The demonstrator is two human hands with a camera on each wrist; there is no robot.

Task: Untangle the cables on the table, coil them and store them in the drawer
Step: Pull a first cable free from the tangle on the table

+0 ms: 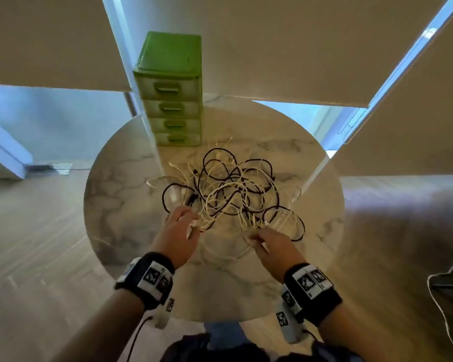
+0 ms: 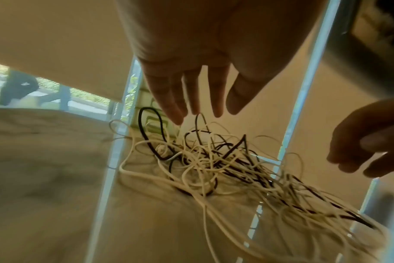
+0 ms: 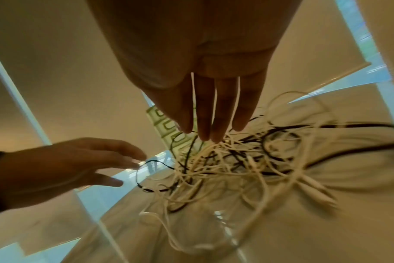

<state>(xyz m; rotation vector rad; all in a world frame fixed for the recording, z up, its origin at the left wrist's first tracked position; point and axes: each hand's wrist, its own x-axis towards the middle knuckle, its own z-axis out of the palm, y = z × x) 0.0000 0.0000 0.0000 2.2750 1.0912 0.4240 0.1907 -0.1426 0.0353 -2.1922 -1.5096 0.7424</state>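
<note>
A loose tangle of white and black cables lies in the middle of a round marble table. My left hand is at the near left edge of the tangle, its fingers straight and spread above the cables in the left wrist view. At the near right edge, my right hand reaches in with straight fingers just over the cables. Neither hand grips a cable. A green drawer unit with several shut drawers stands at the table's far side.
Bare marble lies left and right of the tangle and along the near edge. Wooden floor surrounds the table. Window blinds hang behind it. A dark object with a white cord sits on the floor at the right.
</note>
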